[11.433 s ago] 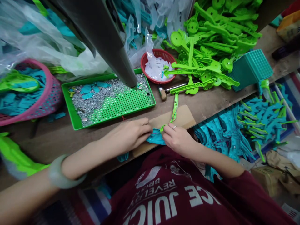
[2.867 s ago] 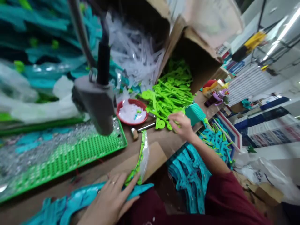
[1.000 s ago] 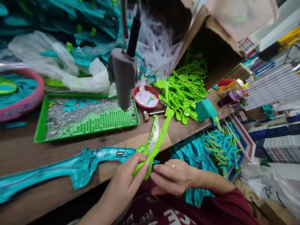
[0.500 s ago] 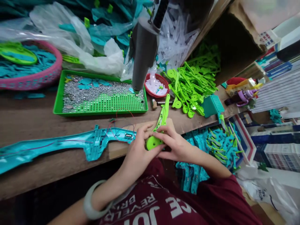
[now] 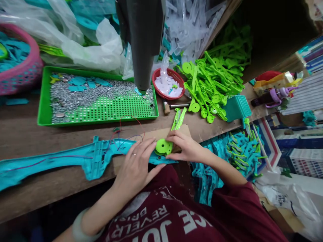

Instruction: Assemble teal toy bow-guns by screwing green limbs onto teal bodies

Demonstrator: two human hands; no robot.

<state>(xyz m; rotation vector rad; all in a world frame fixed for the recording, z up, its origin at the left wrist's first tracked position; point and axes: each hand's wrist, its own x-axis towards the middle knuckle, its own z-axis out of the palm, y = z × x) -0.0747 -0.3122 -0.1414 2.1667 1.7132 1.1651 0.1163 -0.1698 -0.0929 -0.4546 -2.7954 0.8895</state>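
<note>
A long teal plastic toy body (image 5: pixel 63 160) with thin red and blue wires lies along the front of the wooden bench (image 5: pixel 20 137). My left hand (image 5: pixel 136 166) rests flat on its right end, fingers spread. My right hand (image 5: pixel 184 148) pinches a lime-green arm piece (image 5: pixel 169 139) at its round disc end and holds it against the teal body. The green arm points away toward the back of the bench.
A green perforated tray (image 5: pixel 106 112) holds several small screws and teal bits. A grey hanging tool (image 5: pixel 143 43) points down at it. A red bowl (image 5: pixel 170 84), a heap of green arms (image 5: pixel 212 84), a teal basket (image 5: pixel 237 107), a pink basket (image 5: pixel 20 67) and a bin of teal parts (image 5: pixel 237 151) surround them.
My left hand has left the green arm and now lies flat on the teal body. The green arm's disc end has come down onto the teal body's right end.
</note>
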